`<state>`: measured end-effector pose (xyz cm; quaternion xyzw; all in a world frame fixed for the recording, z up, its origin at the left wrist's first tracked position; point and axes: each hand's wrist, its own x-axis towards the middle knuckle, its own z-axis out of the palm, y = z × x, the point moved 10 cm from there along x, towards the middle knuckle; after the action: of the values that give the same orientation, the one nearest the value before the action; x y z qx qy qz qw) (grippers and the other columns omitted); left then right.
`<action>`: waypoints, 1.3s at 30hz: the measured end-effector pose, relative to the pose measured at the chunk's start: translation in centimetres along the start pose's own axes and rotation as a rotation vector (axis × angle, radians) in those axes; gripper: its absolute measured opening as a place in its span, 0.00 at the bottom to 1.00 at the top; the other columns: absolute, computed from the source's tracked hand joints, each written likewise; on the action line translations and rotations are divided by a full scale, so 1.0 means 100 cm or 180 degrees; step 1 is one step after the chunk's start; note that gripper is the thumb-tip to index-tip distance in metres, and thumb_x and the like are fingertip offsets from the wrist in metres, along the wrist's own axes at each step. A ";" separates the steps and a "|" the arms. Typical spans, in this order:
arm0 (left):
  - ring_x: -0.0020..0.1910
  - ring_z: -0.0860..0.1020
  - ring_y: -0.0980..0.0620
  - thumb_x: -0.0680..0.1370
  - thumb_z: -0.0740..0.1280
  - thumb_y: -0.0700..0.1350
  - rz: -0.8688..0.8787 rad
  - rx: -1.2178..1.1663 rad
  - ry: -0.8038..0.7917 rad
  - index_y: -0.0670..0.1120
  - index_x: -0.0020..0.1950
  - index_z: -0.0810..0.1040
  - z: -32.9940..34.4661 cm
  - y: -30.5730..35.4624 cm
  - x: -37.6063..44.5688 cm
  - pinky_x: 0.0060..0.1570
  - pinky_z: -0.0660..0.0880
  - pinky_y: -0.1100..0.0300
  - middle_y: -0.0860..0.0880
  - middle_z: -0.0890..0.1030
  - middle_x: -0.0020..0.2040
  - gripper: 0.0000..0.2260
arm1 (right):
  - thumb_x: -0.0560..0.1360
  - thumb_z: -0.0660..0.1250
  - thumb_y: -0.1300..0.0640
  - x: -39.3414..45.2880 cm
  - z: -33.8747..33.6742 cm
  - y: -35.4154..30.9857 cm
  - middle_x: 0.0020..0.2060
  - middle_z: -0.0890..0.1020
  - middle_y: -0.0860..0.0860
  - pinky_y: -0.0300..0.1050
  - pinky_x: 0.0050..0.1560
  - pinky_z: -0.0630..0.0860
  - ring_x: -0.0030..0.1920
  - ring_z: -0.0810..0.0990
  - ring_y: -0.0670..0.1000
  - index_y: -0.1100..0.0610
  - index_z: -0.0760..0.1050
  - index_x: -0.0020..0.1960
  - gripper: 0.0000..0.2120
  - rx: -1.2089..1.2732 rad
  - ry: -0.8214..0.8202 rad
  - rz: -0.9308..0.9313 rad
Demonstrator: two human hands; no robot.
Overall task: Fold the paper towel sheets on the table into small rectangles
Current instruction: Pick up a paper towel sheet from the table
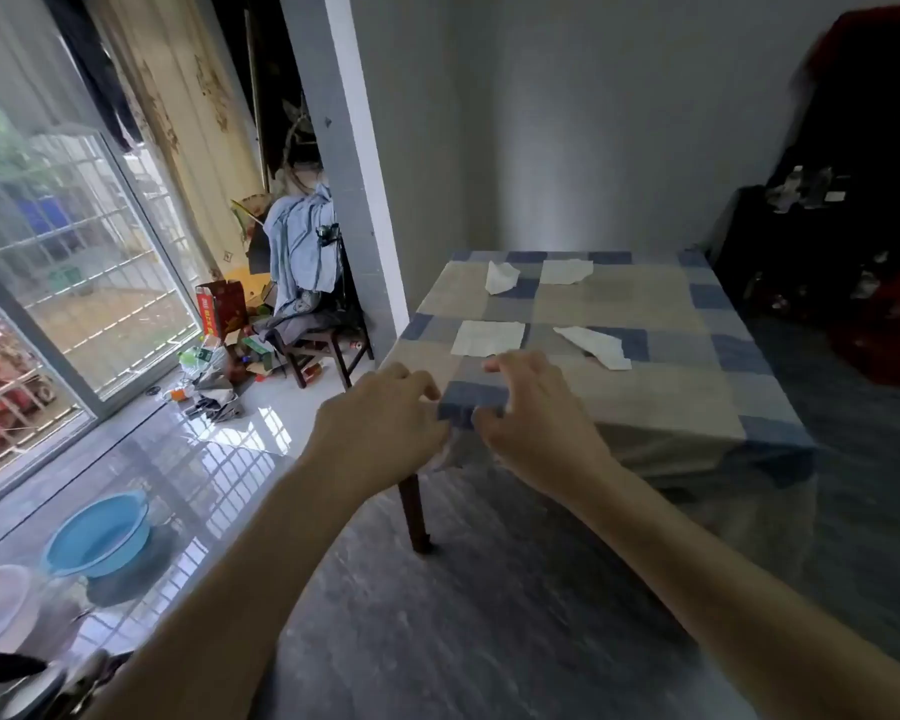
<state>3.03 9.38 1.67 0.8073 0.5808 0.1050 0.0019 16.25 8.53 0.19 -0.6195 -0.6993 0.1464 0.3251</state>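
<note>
Head view was soft with motion blur, and I could not make out much along the frame's edges: dark shapes at the lower left were cut off, and the dark furniture at the far right was too dim to read. At lower left a blue basin (97, 535) sat on the glossy floor below the window (74, 283). Further up, a cluttered chair (318, 324) draped in cloth stood beside the grey pillar.

Near the centre, my left hand (380, 423) hovered at the near left corner of the table (671, 407), fingers curled loosely and holding nothing; whether they brushed the checked cloth I could not tell. My right hand (536, 413) was just beside it, fingers loosely bent over the same corner, also holding nothing. One table leg showed below the hands; the others were hidden by the hanging cloth.

Four paper towel sheets lay on the tabletop, well apart: a flat sheet (488, 337) just above the hands, a crumpled sheet (501, 277) at the far edge, another sheet (566, 270) right of it, and a slanted sheet (596, 346) to the right. Bare cloth lay between them, and open floor ran along the near edge.
</note>
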 end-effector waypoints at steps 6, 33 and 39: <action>0.62 0.72 0.52 0.77 0.61 0.61 -0.0670 0.0095 0.0077 0.57 0.61 0.74 -0.010 -0.072 -0.007 0.50 0.72 0.52 0.55 0.75 0.63 0.16 | 0.76 0.67 0.51 0.012 0.033 -0.011 0.69 0.68 0.51 0.44 0.65 0.68 0.67 0.68 0.49 0.53 0.65 0.69 0.24 0.0088 -0.0210 -0.0303; 0.62 0.72 0.54 0.80 0.61 0.49 -0.0633 0.0335 0.0091 0.58 0.64 0.71 -0.019 -0.369 0.063 0.52 0.75 0.53 0.58 0.74 0.64 0.13 | 0.76 0.64 0.48 0.203 0.267 -0.197 0.65 0.74 0.50 0.49 0.60 0.74 0.61 0.75 0.50 0.50 0.68 0.69 0.22 -0.0466 -0.0951 -0.0873; 0.62 0.73 0.54 0.81 0.60 0.45 -0.0776 0.0304 -0.0036 0.58 0.63 0.72 -0.008 -0.446 0.065 0.48 0.73 0.55 0.58 0.74 0.64 0.13 | 0.76 0.65 0.48 0.238 0.326 -0.229 0.65 0.75 0.50 0.45 0.59 0.74 0.60 0.76 0.49 0.51 0.69 0.68 0.22 -0.0622 -0.1138 -0.1035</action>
<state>-36.97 29.94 -2.01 0.7304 0.6789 0.0716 -0.0206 -22.61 33.53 -3.68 -0.4917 -0.8469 0.1310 0.1541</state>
